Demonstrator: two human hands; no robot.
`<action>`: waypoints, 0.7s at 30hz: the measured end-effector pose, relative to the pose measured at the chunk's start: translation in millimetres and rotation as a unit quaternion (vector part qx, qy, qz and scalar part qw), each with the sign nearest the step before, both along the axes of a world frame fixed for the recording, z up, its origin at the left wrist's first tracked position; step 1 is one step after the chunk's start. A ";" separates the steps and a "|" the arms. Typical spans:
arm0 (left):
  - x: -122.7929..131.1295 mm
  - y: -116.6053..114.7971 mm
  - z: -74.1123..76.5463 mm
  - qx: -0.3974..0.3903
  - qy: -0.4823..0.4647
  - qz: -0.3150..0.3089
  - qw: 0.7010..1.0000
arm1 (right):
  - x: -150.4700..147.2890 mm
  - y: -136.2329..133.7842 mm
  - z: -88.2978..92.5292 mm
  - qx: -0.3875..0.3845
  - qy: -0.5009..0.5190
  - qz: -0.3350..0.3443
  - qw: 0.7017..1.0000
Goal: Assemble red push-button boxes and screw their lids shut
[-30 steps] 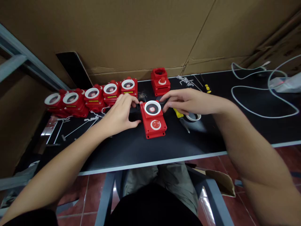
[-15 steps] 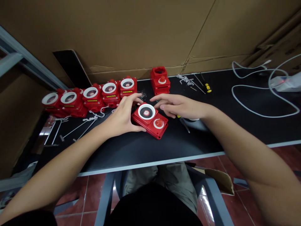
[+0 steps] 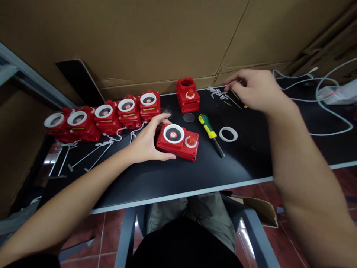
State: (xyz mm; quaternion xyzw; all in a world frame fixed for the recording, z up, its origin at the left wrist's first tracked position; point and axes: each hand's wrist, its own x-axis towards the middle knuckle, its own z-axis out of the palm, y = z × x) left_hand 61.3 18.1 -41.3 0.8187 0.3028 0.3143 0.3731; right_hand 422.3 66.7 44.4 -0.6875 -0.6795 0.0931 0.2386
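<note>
My left hand (image 3: 149, 143) is closed around one end of a red alarm call point (image 3: 178, 148), which has a white ring over a dark round face and a red button. It rests tilted on the black table. My right hand (image 3: 251, 89) is at the back right, its thumb and fingers pinched on the end of a thin metal rod (image 3: 233, 93). White cords (image 3: 217, 93) lie beside those fingertips. Between my hands are a green and yellow screwdriver (image 3: 209, 130), a loose white ring (image 3: 228, 134) and a clear disc (image 3: 189, 117).
Several finished-looking red call points (image 3: 128, 111) stand in a row at the back left, with small metal hammers (image 3: 97, 158) before them. Another red unit (image 3: 188, 96) without its white ring stands behind. A white cable (image 3: 331, 133) loops at right. Cardboard (image 3: 167, 41) backs the table.
My right hand has left the call point and moved right and back to the rods, uncovering the screwdriver, ring and disc. My left hand still holds the call point, now turned slightly.
</note>
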 end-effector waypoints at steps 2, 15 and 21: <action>-1.3 0.9 1.3 -0.006 -0.003 -0.005 1.000 | 9.1 8.4 -4.5 -0.027 -0.029 -0.034 0.999; -0.4 -4.2 11.1 0.056 0.091 0.090 0.990 | 28.3 20.9 -15.4 -0.048 -0.038 -0.071 0.996; 8.1 -18.1 12.2 0.095 0.091 0.110 0.985 | 46.7 29.8 -27.7 -0.019 -0.064 -0.036 0.997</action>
